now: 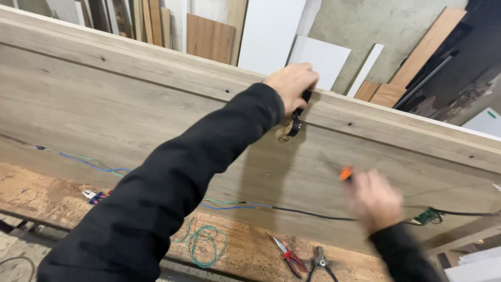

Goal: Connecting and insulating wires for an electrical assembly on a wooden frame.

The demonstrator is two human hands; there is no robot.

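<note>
A: What's the room like?

B: A workshop, with boards and white panels (pixel 323 57) leaning on the far wall. A long wooden panel (pixel 130 104) stands tilted on a worn tabletop (pixel 47 196).

A: And the hands?

B: The left hand (pixel 292 83), in a black sleeve (pixel 172 193), is clenched over the panel's top edge, grasping a black roll of tape (pixel 295 125) that hangs against the panel face. The right hand (pixel 373 201) is blurred, lower and to the right. It is closed around a tool with an orange tip (pixel 346 173) close to the panel.

A: What else is there?

B: A black cable (pixel 308 213) runs across the panel and passes behind the right hand, with blue and green wires (pixel 88 163) to the left. On the near tabletop lie a coil of green wire (pixel 206 243), red-handled cutters (pixel 288 257) and grey pliers (pixel 320 262) just beside them.
</note>
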